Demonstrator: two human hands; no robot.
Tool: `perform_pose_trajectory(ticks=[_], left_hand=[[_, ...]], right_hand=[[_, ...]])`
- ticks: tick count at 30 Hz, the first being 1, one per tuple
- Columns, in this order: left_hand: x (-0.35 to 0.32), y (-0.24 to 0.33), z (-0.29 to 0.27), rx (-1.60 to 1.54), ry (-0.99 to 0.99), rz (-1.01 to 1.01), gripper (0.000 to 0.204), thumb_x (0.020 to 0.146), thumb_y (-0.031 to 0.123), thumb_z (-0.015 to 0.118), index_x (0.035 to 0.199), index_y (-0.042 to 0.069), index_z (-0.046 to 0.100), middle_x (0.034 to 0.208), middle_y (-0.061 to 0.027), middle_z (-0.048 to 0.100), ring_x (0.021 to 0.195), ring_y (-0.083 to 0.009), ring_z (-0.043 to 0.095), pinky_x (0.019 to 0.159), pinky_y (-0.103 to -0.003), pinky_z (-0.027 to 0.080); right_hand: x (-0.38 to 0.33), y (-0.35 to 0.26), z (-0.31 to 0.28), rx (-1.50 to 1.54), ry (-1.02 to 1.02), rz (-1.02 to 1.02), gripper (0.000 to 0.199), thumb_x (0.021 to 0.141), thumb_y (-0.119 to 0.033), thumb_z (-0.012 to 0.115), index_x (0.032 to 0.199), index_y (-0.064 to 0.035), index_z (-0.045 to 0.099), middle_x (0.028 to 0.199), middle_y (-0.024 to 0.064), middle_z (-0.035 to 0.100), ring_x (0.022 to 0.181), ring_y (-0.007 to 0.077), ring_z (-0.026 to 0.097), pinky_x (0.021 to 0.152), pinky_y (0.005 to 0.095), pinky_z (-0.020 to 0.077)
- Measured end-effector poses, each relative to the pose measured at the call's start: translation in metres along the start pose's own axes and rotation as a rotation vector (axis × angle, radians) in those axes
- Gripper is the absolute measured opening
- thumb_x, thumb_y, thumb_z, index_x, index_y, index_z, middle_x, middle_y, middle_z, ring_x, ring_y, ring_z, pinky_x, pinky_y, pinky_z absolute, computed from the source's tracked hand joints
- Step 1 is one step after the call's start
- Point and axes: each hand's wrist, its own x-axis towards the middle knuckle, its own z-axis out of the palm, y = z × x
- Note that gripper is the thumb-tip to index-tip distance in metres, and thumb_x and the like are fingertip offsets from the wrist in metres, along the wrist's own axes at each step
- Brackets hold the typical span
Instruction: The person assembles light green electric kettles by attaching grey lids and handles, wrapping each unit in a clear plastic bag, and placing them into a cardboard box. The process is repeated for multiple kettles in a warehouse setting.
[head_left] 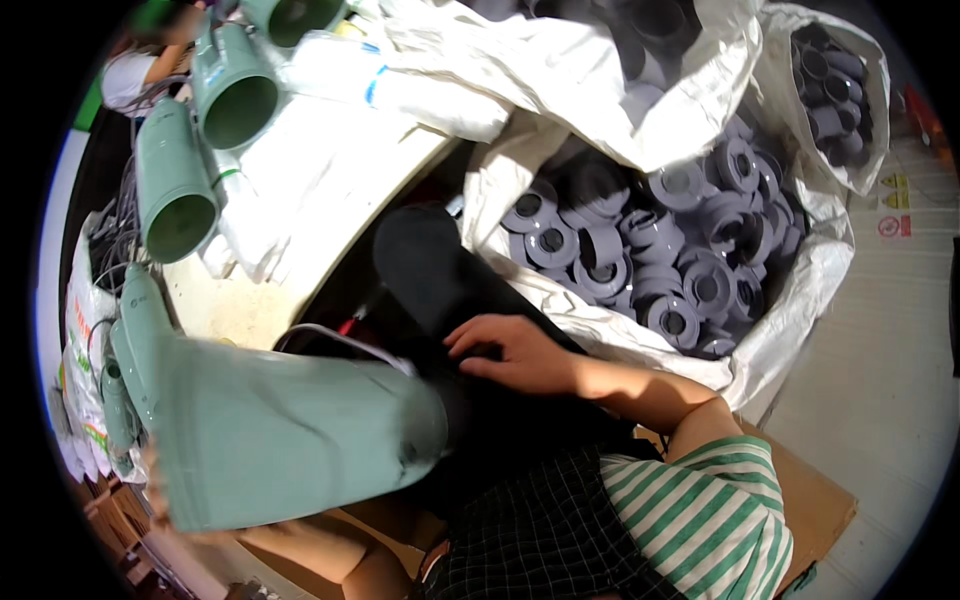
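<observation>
A large pale green tapered plastic housing (300, 440) lies on its side across the left of my lap, slightly blurred. My left hand (157, 490) grips its wide end, with most of the fingers hidden behind the rim. A thin grey cord (345, 335) curves past the housing's upper edge. Over my black trousers (425, 260), my right hand (510, 352) is loosely curled, thumb apart from the fingers, with nothing seen in it. The housing's narrow end points toward that hand but does not touch it.
Similar green housings (175, 185) stand along the left side of a pale table (330, 225), beside white plastic bags (350, 80). A white sack (800, 300) full of grey ring-shaped parts (665, 260) sits at right, with a smaller sack (860, 165) beyond. Another person (135, 75) is at far left.
</observation>
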Motion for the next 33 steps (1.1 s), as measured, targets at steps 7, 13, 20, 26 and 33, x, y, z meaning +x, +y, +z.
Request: perform_pose_trajectory(ticks=[7,13,20,26,33], left_hand=[[0.065,-0.076,0.117,-0.479,-0.076,-0.057,0.042,0.101,0.037,0.053,0.066,0.017,0.039,0.066,0.004,0.033,0.078,-0.016,0.034,0.099,-0.041,0.034],[0.062,-0.081,0.044,-0.183,-0.277,-0.004,0.034,0.099,0.023,0.051,0.068,0.012,0.044,0.07,-0.0017,0.041,0.072,-0.0196,0.044,0.085,-0.043,0.042],[0.07,-0.124,0.073,-0.253,-0.151,-0.293,0.035,0.088,0.013,0.07,0.063,0.006,0.046,0.074,-0.0039,0.06,0.087,-0.0172,0.057,0.091,-0.035,0.045],[0.077,-0.114,0.078,-0.308,-0.263,-0.207,0.048,0.091,0.028,0.068,0.13,0.001,0.059,0.126,-0.0117,0.061,0.125,-0.0214,0.054,0.111,-0.036,0.037],[0.09,-0.11,0.086,-0.189,-0.407,-0.333,0.067,0.09,0.03,0.07,0.145,0.003,0.045,0.143,-0.0149,0.05,0.136,-0.0236,0.043,0.115,-0.038,0.032]], right_hand=[[0.011,0.169,-0.161,-0.255,0.71,0.395,0.022,0.09,-0.004,0.065,0.109,0.0047,0.06,0.093,0.01,0.069,0.078,0.0134,0.064,0.07,0.0283,0.0528],[0.171,0.263,-0.157,-0.679,0.132,0.663,0.06,0.091,-0.039,0.064,0.139,-0.004,0.056,0.141,0.0179,0.059,0.126,0.0312,0.058,0.103,0.0427,0.0471],[0.118,0.304,-0.188,-1.053,0.256,0.442,0.066,0.082,-0.017,0.072,0.143,-0.0046,0.051,0.143,0.0223,0.055,0.127,0.0401,0.056,0.104,0.0436,0.0451],[0.082,0.07,-0.132,-1.072,0.209,0.227,0.066,0.09,-0.026,0.07,0.149,-0.0119,0.044,0.136,0.0279,0.048,0.127,0.0477,0.049,0.1,0.0526,0.0462],[0.171,-0.126,-0.071,0.413,0.477,-0.073,0.053,0.093,-0.035,0.054,0.132,0.0016,0.054,0.128,0.0225,0.055,0.109,0.0321,0.059,0.095,0.0411,0.0481]])
